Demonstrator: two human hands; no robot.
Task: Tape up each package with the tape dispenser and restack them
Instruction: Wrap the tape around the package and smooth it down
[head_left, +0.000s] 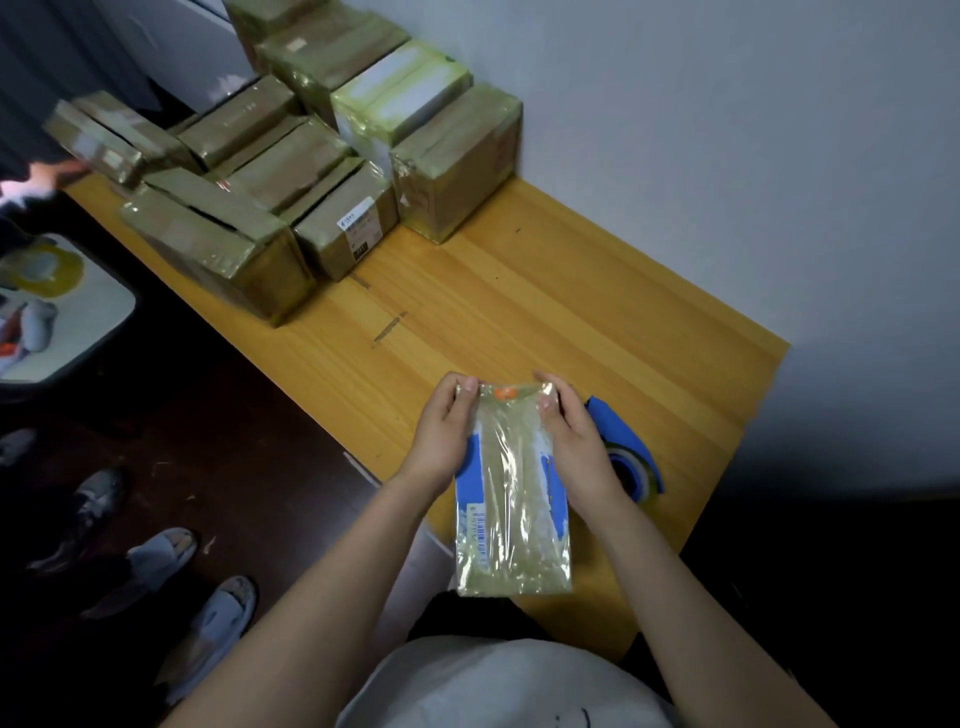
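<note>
Mid-taping, by the look of it: pressing clear film down over the far end of a small package (511, 499), blue and white beneath, glossy with tape along its whole length. Gripped at that far end by both hands: left hand (441, 431) curled round the left corner with thumb on top, right hand (576, 441) curled round the right corner with thumb flat on the film. Held low over the near edge of the bench (519, 291).

Just right of the package, partly hidden behind the right wrist: the blue tape dispenser (631, 457), lying on the bench, in neither hand. Well beyond the package and to its left: the stack of packages (322, 171), mostly brown, one pale, crowded toward the wall. Further left of the package, blurred: one more box (98, 135) at a second person's hand.

Wrapping of this one probably close to done. Underside hidden, so no telling about tape there. Next, most likely one of two moves: reaching right for the dispenser for a last strip, with the left grip alone steadying the package; or carrying it forward and left to the stack and setting it down square, edges lined up, no sliding on the slick tape.
</note>
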